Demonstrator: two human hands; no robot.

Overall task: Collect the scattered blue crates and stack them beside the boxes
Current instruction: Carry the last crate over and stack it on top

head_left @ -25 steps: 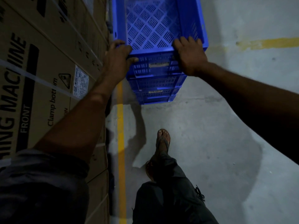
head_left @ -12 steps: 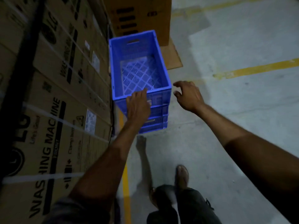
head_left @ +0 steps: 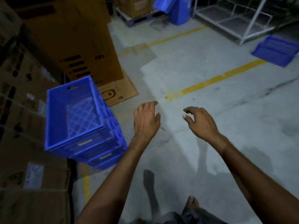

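Observation:
A stack of blue crates (head_left: 84, 135) stands on the floor at the left, right against the wall of cardboard boxes (head_left: 24, 110). The top crate is empty. My left hand (head_left: 146, 120) hovers just right of the stack, fingers spread, holding nothing. My right hand (head_left: 199, 121) is further right over bare floor, fingers curled apart and empty. A single blue crate (head_left: 275, 50) lies on the floor at the far right. More blue crates (head_left: 174, 8) stand at the back, some tilted.
A tall cardboard box (head_left: 72, 39) stands behind the stack, with flat cardboard (head_left: 118, 92) on the floor beside it. A metal rack (head_left: 234, 18) and a pallet with a box (head_left: 135, 8) are at the back. Yellow lines (head_left: 215, 79) cross the concrete floor.
Both hands have let go of the top crate and moved right, away from the stack. My view has swung up and right toward the open floor.

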